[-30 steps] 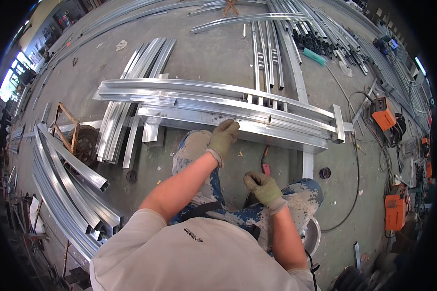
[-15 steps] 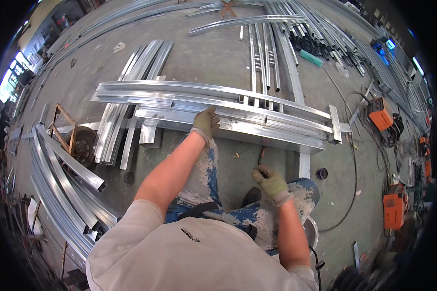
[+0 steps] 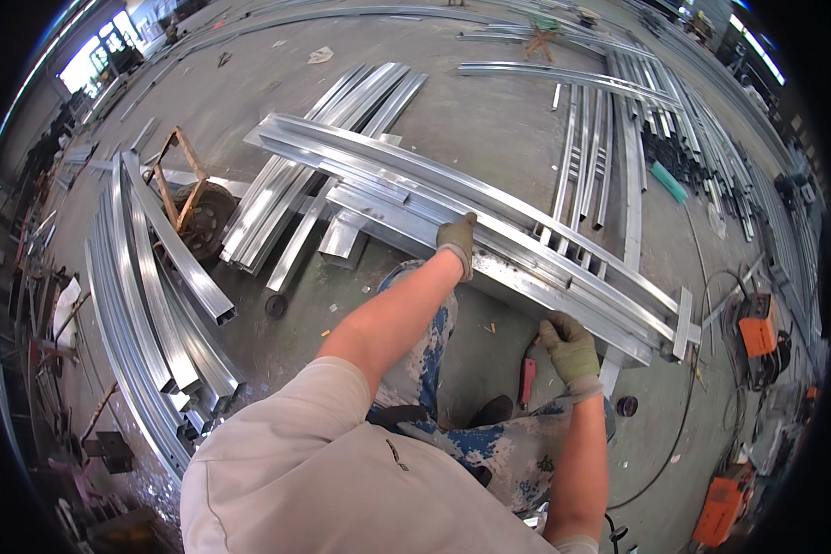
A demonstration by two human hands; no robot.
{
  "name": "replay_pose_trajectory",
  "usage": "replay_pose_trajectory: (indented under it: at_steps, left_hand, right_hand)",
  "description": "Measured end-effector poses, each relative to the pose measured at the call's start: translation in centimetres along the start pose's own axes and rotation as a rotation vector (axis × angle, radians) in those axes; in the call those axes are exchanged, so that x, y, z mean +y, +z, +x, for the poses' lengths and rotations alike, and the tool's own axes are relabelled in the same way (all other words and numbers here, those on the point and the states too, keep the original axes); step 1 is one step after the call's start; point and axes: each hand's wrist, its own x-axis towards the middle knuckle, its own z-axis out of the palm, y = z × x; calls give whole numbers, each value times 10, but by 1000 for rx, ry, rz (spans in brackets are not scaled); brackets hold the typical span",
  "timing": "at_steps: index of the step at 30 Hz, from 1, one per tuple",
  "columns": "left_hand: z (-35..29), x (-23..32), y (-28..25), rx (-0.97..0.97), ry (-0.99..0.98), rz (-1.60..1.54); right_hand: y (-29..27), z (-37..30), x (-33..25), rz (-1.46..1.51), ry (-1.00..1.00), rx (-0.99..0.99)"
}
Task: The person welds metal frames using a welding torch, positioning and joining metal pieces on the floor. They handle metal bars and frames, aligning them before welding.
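Across the floor before me lies a stack of long silvery metal profiles (image 3: 379,152). My left hand (image 3: 457,244), in a greenish work glove, is closed over the near edge of the front metal beam (image 3: 512,272), around its middle. My right hand (image 3: 572,353), gloved too, has curled fingers at the near lower edge of that beam, close to its right end. Whether it grips the edge or something small is hidden. A red-handled tool (image 3: 527,380) lies on the floor between my legs, left of my right hand.
More metal profiles (image 3: 138,286) lie at the left beside a rusty wheeled frame (image 3: 177,194). Others (image 3: 323,157) run under the stack's left end. Orange machines (image 3: 758,325) with cables stand at the right. A dark round roll (image 3: 627,405) sits near my right knee.
My right hand has moved from above my lap to the beam's near edge. The left keeps its place on the beam. The whole view has turned, and the red-handled tool shows more fully.
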Motion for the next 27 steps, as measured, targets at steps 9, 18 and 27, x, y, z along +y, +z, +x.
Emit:
replay_pose_trajectory:
  at_steps: [9, 18, 27]
  left_hand:
    - [18, -19, 13, 147, 131, -104]
    - [-20, -2, 15, 136, 190, 64]
    - [-27, 1, 24, 200, 133, 120]
  right_hand:
    - [30, 149, -62, -410, -316, -6]
    - [97, 289, -81, -890, -314, -70]
    - [147, 330, -85, -878, -258, -249]
